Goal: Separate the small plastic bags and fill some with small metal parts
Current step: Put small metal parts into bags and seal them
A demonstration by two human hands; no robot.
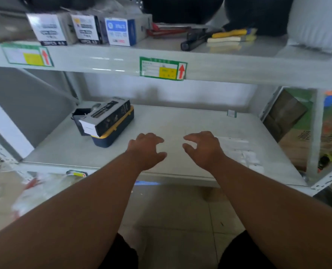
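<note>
Left hand: the bare left hand (146,150) hovers over the pale grey metal shelf (180,121), fingers spread and curled, holding nothing.
Right hand: the bare right hand (203,147) mirrors it, thumb and fingers apart in a loose claw, also empty.
Bags: a flat spread of small clear plastic bags (237,150) lies on the shelf at about three o'clock from the right hand, just beside its knuckles; blur hides whether hand and bags touch.
Bags against fingers: the fingertips of both hands point inward toward bare shelf between them, away from the bags, so the stack sits behind the right hand's reach line.
Metal parts: none visible; they may be in the blue and yellow plastic case (112,131) at ten o'clock from the left hand, under a black and white carton (104,118), but I cannot tell.
Risk: thin clear bags on a pale surface are hard to see and cling together, so a pinch may lift several at once.
Risk: a sideways sweep of the right hand could push the bags toward the shelf's front edge.
</note>
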